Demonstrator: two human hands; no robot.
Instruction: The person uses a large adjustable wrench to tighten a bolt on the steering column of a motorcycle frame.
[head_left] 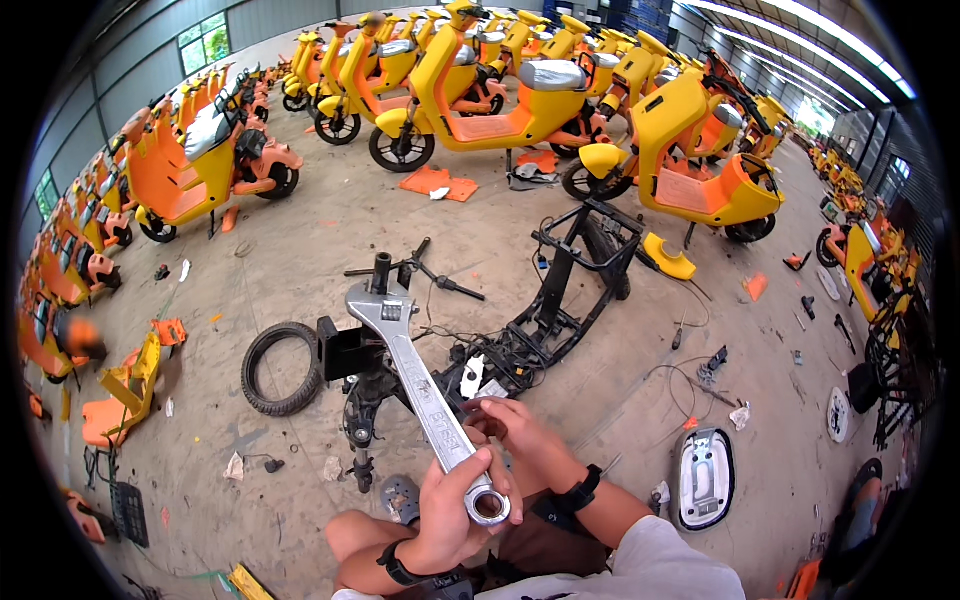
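Note:
A large silver adjustable wrench [425, 385] slants up and away from me. My left hand [450, 515] is closed round its handle near the ringed end. My right hand [525, 435] is beside the handle with its fingers curled; whatever they hold, if anything, is hidden. The wrench's jaws overlap a black upright tube [382, 268] at the front of a stripped black scooter frame [560, 325]; I cannot tell whether they touch. Loose wiring and a white part [473, 376] lie on the frame just past my hands.
A black tyre [283, 368] lies left of the frame, and black handlebars [430, 275] lie beyond the tube. To my right rests a white-and-black oval shell [705, 480]. Yellow scooters [490, 125] stand in rows across the back. Orange and yellow panels [125, 395] are at left.

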